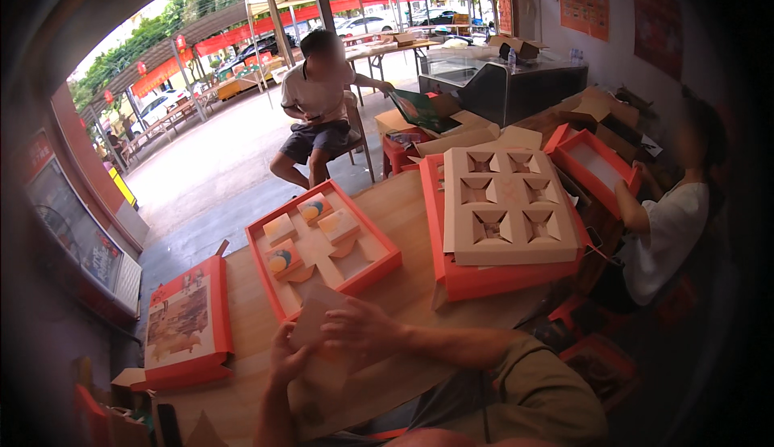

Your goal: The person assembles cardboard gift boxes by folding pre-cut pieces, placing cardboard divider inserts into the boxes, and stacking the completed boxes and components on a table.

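Note:
A folded piece of plain brown cardboard (310,318) is between my two hands, just over the near edge of the table. My left hand (286,356) is closed round its left side. My right hand (359,326) lies against its right side, fingers bent over it. Right beyond them sits an open red gift box (390,258) with a cardboard insert. Several small pale boxes, two showing a blue-and-yellow round print, lie in its compartments; the compartment at the right holds no box. To the left lies a red box lid (222,310) with a printed picture.
On the right of the wooden table (411,217), cardboard inserts with square openings (512,237) rest on red boxes (484,284). A person at the right holds a red tray (592,161). Another person sits beyond the table, near open cartons (463,134). A fridge (89,233) stands left.

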Demonstrator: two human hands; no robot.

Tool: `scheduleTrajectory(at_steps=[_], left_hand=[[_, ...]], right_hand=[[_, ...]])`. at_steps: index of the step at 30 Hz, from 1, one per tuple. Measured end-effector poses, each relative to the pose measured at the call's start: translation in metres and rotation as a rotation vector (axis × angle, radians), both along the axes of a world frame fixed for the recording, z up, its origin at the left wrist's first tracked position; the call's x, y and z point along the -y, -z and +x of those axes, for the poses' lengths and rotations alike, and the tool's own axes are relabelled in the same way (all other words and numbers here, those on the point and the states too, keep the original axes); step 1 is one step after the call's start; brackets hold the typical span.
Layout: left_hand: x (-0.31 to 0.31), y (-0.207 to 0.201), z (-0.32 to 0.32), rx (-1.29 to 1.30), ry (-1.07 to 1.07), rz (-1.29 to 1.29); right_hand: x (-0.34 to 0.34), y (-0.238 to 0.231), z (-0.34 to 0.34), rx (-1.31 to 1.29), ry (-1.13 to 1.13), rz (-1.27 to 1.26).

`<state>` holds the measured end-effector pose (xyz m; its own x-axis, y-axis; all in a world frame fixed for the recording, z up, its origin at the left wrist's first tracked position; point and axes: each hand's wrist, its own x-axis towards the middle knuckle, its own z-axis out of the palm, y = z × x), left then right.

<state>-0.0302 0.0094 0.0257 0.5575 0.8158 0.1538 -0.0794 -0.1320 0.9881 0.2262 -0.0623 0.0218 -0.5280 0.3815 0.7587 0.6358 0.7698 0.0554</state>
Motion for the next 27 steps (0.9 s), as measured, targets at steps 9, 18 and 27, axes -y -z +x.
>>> scheduleTrajectory(at_steps=[9, 18, 27], left_hand=[[-0.002, -0.010, 0.000, 0.338, -0.174, -0.026], [0.005, 0.004, 0.013, 0.130, -0.054, -0.044], [0.003, 0.021, 0.013, -0.056, -0.197, 0.184]], right_hand=[[0.000, -0.003, -0.003, -0.758, 0.017, -0.231], [0.007, 0.011, -0.005, -0.932, -0.280, -1.312], [0.004, 0.032, -0.014, -0.920, -0.262, -1.088]])
